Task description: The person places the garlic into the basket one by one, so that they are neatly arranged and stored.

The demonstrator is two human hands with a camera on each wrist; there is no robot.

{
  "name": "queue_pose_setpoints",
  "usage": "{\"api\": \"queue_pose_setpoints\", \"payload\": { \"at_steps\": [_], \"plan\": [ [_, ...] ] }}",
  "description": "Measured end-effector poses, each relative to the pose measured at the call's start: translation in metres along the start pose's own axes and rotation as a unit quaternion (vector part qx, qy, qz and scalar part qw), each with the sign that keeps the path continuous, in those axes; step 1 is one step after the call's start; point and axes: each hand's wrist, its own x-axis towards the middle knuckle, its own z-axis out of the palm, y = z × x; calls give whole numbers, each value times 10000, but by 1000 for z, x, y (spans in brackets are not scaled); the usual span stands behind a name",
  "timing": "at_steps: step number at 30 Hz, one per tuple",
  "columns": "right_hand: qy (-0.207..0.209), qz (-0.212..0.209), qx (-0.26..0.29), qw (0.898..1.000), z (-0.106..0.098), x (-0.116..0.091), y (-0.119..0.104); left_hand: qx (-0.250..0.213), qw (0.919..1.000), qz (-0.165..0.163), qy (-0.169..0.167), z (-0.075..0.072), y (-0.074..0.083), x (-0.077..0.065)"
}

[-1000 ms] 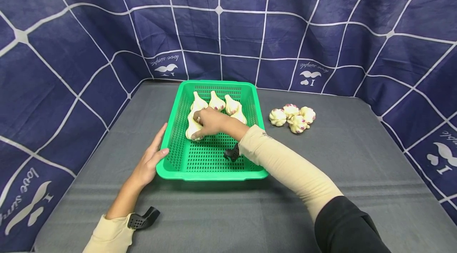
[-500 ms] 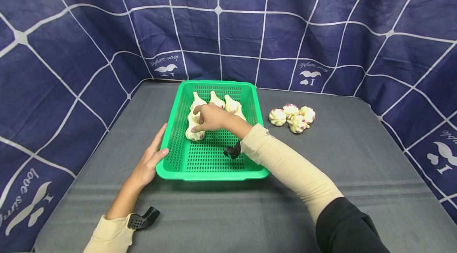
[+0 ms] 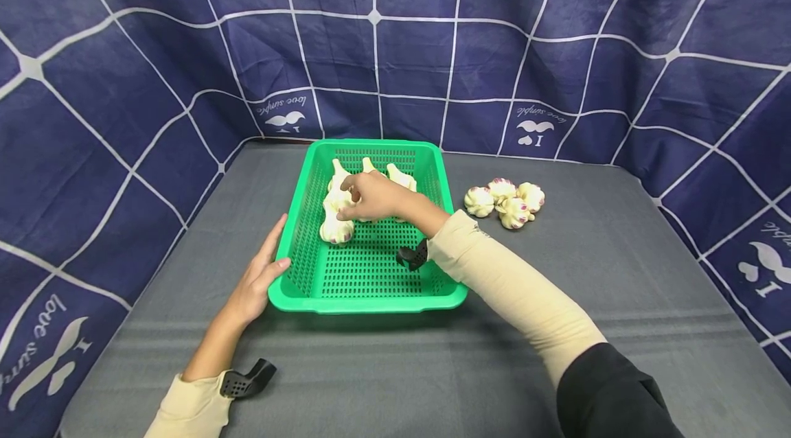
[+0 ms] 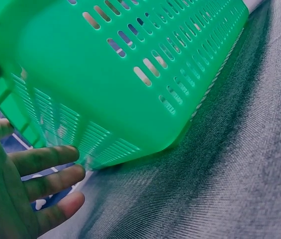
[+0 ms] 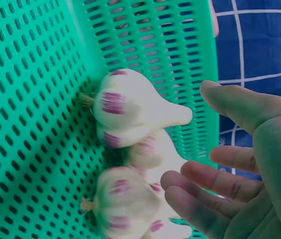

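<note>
A green perforated plastic basket [image 3: 371,304] sits on the grey cloth with several garlic bulbs in it. One garlic bulb [image 3: 336,231] lies at the basket's left side, its stalk pointing away. Over the bulbs hovers my right hand [image 3: 375,196], fingers spread and loosely bent, nothing held. In the right wrist view, a garlic bulb [image 5: 125,102] with purple patches lies just apart from the thumb. Beside the basket's left wall, my left hand [image 3: 253,283] has its thumb at the rim and its straight fingers along the outside. My right hand partly hides some bulbs.
To the right of the basket, a cluster of several garlic bulbs [image 3: 514,213] lies on the grey table cloth [image 3: 556,259]. A blue curtain [image 3: 420,53] with white grid lines stands behind and along both sides.
My right hand has let go of the garlic bulb at the basket's left side and moved up and to the right. My left hand stays by the basket.
</note>
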Motion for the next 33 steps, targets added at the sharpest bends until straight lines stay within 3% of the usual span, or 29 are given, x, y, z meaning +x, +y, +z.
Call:
{"api": "queue_pose_setpoints", "payload": {
  "at_steps": [8,15,22,33],
  "plan": [
    [91,-134,221,9996,-12,-17,9,-12,10000,40,-22,1,0,2],
    [139,105,290,9994,-16,-31,18,8,10000,14,-8,1,0,0],
    [190,36,392,9990,-19,-44,23,-5,10000,33,40,-2,0,-2],
    [447,352,649,9963,-34,-75,40,-110,9997,227,16,1,1,-2]
  ]
}}
